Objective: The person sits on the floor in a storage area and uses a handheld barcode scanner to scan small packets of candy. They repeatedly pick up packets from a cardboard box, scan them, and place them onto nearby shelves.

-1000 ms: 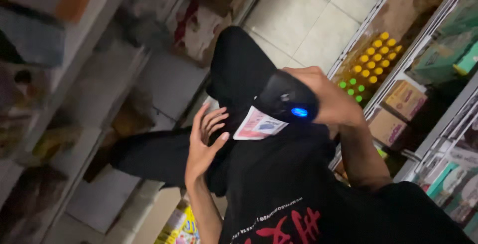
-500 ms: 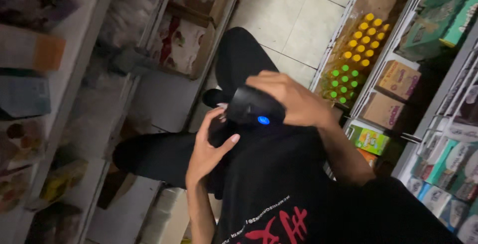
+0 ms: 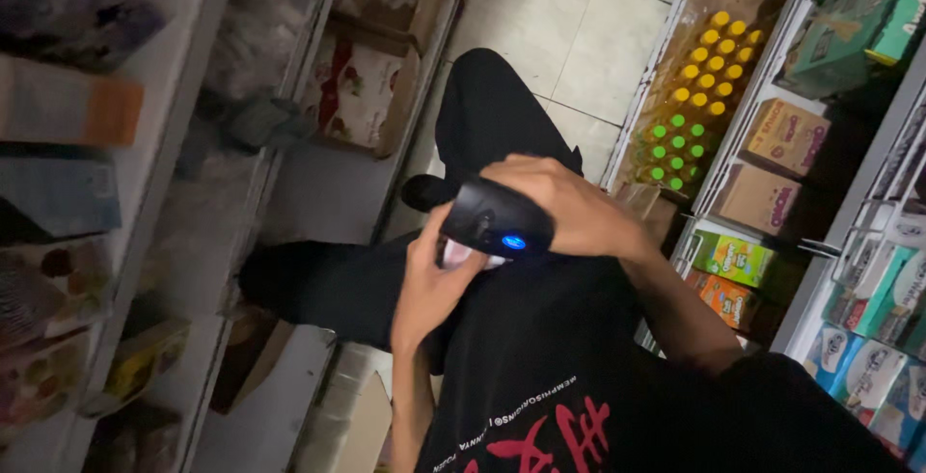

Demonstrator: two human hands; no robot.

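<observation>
My right hand (image 3: pixel 579 211) grips a black hand-held scanner (image 3: pixel 494 220) with a small blue light on its body, held in front of my black trousers. My left hand (image 3: pixel 434 285) is just below it, fingers curled around a small white and pink slip (image 3: pixel 463 255). That slip shows only as a pale edge between the hand and the scanner. Both hands touch or nearly touch at the scanner's underside. I wear a black shirt with red print (image 3: pixel 550 434).
I am in a narrow shop aisle with a tiled floor (image 3: pixel 579 29). On the left are shelves (image 3: pixel 183 145) with packets and an open cardboard box (image 3: pixel 362 97). The right shelves hold yellow-capped and green-capped bottles (image 3: pixel 699 97), brown cartons (image 3: pixel 781 135) and coloured boxes (image 3: pixel 733 261).
The scanner came down and left toward my lap. My left hand went from open fingers beside the slip to curled around it under the scanner.
</observation>
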